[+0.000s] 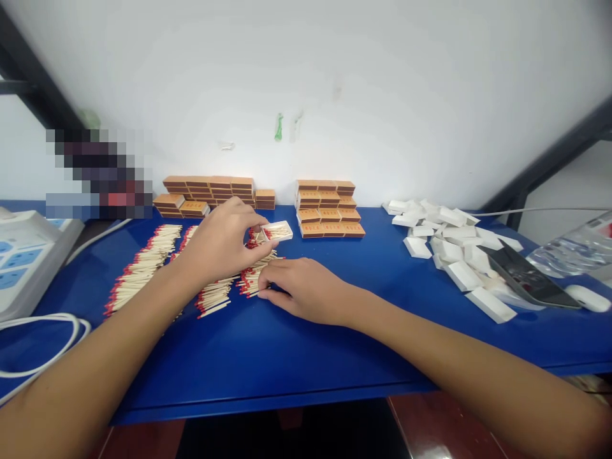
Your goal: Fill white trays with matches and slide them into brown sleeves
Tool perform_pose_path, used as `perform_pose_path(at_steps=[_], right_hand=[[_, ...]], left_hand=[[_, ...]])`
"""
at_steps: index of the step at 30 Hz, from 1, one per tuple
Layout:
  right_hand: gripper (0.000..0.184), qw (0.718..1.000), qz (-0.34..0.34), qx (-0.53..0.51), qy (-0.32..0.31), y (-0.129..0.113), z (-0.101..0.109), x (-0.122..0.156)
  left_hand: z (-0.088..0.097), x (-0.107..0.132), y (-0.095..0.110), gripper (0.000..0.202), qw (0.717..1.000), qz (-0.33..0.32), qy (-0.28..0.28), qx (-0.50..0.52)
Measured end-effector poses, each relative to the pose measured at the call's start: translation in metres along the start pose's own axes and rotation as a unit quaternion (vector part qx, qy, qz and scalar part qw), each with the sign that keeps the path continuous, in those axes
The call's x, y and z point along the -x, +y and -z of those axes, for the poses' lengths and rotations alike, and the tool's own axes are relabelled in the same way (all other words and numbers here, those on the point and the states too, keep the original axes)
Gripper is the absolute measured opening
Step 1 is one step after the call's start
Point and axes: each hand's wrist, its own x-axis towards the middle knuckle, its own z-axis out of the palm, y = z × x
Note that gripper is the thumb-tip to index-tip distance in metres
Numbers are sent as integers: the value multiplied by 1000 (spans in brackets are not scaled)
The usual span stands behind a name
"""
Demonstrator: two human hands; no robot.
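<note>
Between the thumb and fingers of my left hand point(224, 239) is a small white matchbox tray point(284, 231), with matches lying in it. Just below and to the right, my right hand point(306, 287) has thumb and fingers curled at the edge of a heap of red-tipped matches point(251, 280); whatever is between its fingertips is hidden. Another bunch of matches point(213, 298) lies under my left wrist. Farther left, a long row of matches point(143, 268) stretches across the blue table, partly covered by my left forearm.
Brown matchboxes point(210, 185) are stacked against the wall at the left, with a stepped stack of matchboxes point(329, 213) right of centre. White empty trays point(459, 242) are piled at the right, near a phone point(530, 274), a white mouse point(588, 298) and a plastic bottle point(574, 248). A power strip point(29, 261) sits left.
</note>
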Motion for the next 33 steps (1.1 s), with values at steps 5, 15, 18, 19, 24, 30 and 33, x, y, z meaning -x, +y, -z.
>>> perform_pose_path(at_steps=[5,15,18,19,24,30,33], right_hand=[[8,1000,6,14,4,-1,0,0],[10,1000,-2,-1,-4,-1,2,-1],[10,1000,-11,-4,-10,-1,3,-1],[10,1000,-14,-3,-13,-1,3,-1],[11,999,-16,6,-28,-1,5,0],[11,998,-23,23,-51,-5,20,5],[8,998,-26,26,-59,-5,21,6]], left_hand=[[-1,0,0,36,1000,-5,5,-7],[-1,0,0,35,1000,0,-4,-2],[-1,1,-1,35,1000,-2,2,-5],[-1,1,-1,35,1000,-4,2,-5],[0,0,1,35,1000,-1,-7,6],[1,0,1,33,1000,-2,-13,2],[0,0,1,32,1000,-10,-10,0]])
